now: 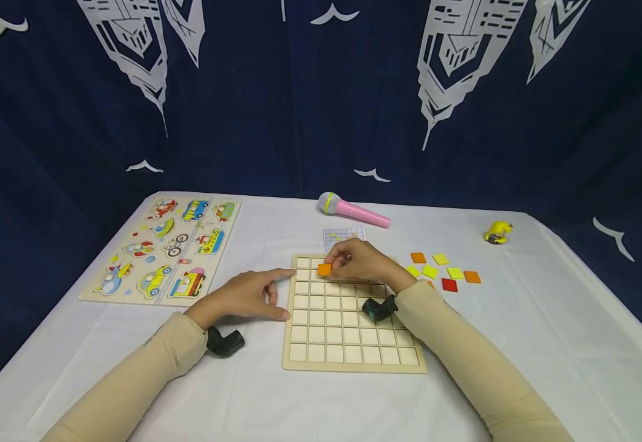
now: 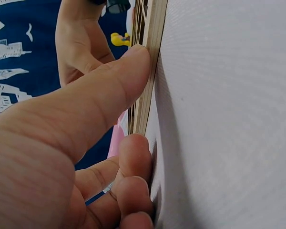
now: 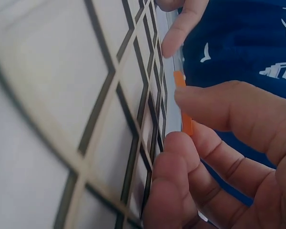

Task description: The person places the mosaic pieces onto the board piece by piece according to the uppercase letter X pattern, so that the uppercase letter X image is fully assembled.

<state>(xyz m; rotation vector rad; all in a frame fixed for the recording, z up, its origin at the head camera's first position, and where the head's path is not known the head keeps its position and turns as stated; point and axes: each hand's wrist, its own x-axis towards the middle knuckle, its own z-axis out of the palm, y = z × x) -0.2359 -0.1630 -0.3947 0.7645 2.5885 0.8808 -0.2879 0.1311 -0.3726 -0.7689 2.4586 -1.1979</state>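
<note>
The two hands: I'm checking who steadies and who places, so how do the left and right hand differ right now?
The right hand pinches an orange tile over the grid board's far rows; the left hand holds nothing. The left hand lies beside the board, with its thumb and fingertips against the left edge, while the right hand is over the board itself. Both wear beige sleeves and a black wrist camera.

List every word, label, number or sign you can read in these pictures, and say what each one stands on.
No readable text in any view.
The vehicle puzzle board shows only pictures; any lettering is too small to tell.
The pattern card behind the wooden grid board shows coloured squares, no legible marks.
The pink toy microphone, the yellow figure and the orange tile pinched by the right hand bear none.
</note>
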